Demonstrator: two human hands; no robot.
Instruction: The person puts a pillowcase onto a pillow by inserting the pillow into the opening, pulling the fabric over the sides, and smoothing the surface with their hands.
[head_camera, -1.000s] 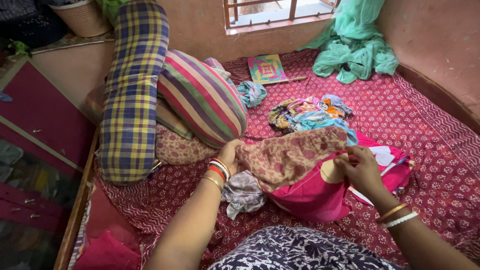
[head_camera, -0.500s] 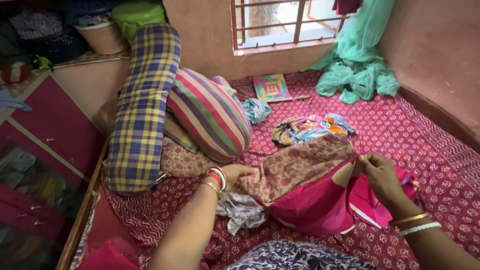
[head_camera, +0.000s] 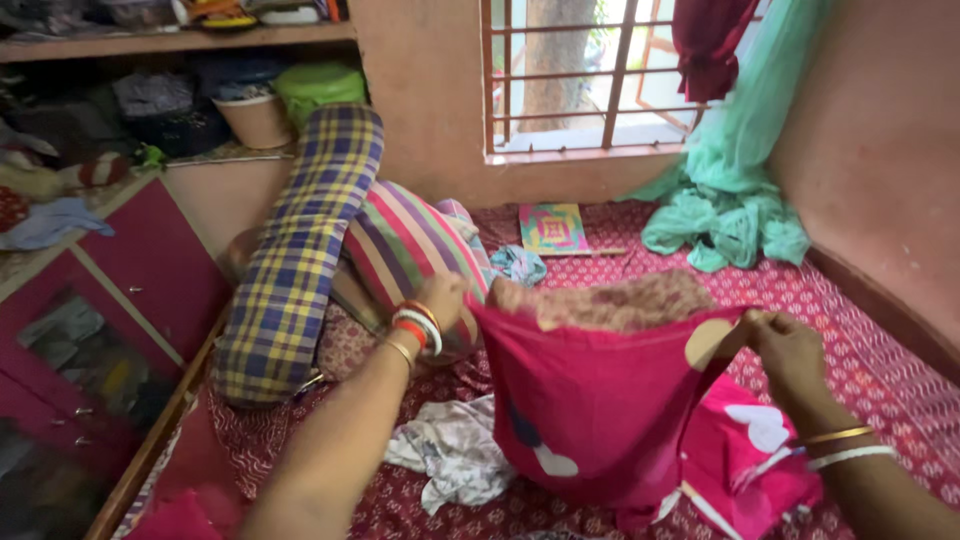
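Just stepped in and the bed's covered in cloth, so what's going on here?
A person on the bed holds a pink pillowcase up by its top corners, left hand and right hand spread apart, with a floral pillow showing at its mouth. A crumpled grey cloth lies below; a plaid bolster leans alongside.

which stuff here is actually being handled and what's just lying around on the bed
In hand:
left hand
right hand
pink cover
floral pillow

Lying about:
checked bolster
striped pillow
grey-white cloth
green net cloth
patterned square mat
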